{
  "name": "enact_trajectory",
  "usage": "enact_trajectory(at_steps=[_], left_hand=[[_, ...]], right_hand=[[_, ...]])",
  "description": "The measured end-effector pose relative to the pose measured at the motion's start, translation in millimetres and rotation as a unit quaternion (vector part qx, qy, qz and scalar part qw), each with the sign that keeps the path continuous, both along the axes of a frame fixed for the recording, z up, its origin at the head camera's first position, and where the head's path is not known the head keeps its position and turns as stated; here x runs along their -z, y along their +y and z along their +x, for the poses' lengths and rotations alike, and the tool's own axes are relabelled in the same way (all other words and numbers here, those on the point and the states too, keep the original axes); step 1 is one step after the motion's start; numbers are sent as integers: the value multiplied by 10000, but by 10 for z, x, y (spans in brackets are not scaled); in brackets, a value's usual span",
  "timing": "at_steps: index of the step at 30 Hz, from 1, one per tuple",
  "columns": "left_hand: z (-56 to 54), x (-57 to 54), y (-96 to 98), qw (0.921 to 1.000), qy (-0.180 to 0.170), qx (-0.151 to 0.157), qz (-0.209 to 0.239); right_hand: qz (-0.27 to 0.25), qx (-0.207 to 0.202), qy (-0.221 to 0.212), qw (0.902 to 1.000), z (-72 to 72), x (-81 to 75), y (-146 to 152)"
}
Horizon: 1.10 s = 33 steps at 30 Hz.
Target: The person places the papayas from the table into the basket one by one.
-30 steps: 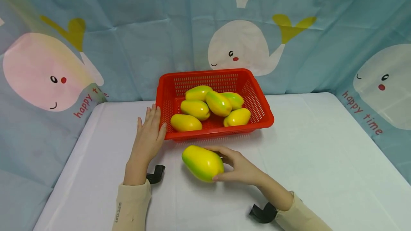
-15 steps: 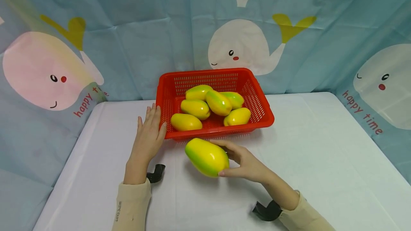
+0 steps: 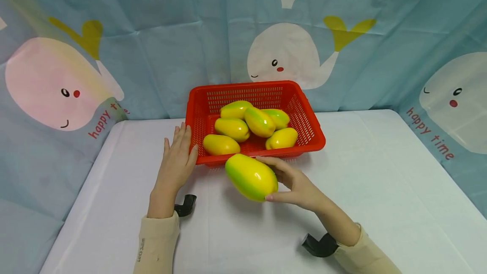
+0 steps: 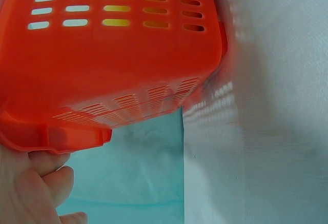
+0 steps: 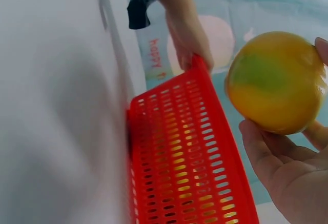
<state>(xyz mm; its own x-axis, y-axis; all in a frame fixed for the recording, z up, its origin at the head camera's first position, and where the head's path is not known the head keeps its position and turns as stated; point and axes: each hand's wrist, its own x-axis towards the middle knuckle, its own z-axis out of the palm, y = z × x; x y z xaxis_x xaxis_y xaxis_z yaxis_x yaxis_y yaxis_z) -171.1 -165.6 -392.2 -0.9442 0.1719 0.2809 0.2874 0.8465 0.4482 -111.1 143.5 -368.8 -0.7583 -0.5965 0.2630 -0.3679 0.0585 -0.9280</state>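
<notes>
In the head view my right hand point(image 3: 300, 185) grips a large yellow-green papaya point(image 3: 252, 177), thumb at its near end and fingers round its far side. The papaya is raised over the table and overlaps the front rim of a red plastic basket point(image 3: 316, 141). In the right wrist view the papaya point(image 5: 277, 83) sits between thumb and fingers, above the basket's rim. My left hand point(image 3: 176, 162) rests with fairly straight fingers along the basket's left rim. The left wrist view shows its fingers point(image 4: 59, 183) right at that rim.
Several more papayas point(image 3: 259, 122) lie inside the basket, which stands toward the back of the white table point(image 3: 365, 181). A light-blue curtain point(image 3: 171, 54) with whale prints hangs behind. Black wrist pieces point(image 3: 321, 245) stick out beside both sleeves.
My right hand has lifted the papaya off the table and carried it up, a little right and toward the basket's front rim. The left hand and the basket stay where they were.
</notes>
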Motion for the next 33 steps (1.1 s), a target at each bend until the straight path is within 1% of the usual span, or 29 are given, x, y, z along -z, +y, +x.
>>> enact_trajectory(at_steps=[7, 14, 17, 21, 25, 29, 33], left_hand=[[-2, -8, 0, 10000, -5, 17, 14], [-6, -2, 5, 10000, 6, 45, 66], [-7, 2, 4, 10000, 21, 48, 54], [-4, 0, 1, 10000, 1, 48, 24], [0, -10, 0, 10000, -66, 57, 22], [6, -23, -3, 9999, -115, 62, 11], [13, -22, -2, 9999, -105, 63, 4]], right_hand=[[-106, 186, 141, 9997, -108, -91, -1], [-301, 349, 31, 9989, -221, -192, -31], [-307, 537, -5, 9981, -296, -219, -42], [-147, 909, -25, 9957, -420, -221, -44], [1, 1209, -210, 9924, -517, -213, -53], [163, 1361, -424, 9897, -599, -216, -96], [636, 1480, -442, 9860, -701, -206, -148]])
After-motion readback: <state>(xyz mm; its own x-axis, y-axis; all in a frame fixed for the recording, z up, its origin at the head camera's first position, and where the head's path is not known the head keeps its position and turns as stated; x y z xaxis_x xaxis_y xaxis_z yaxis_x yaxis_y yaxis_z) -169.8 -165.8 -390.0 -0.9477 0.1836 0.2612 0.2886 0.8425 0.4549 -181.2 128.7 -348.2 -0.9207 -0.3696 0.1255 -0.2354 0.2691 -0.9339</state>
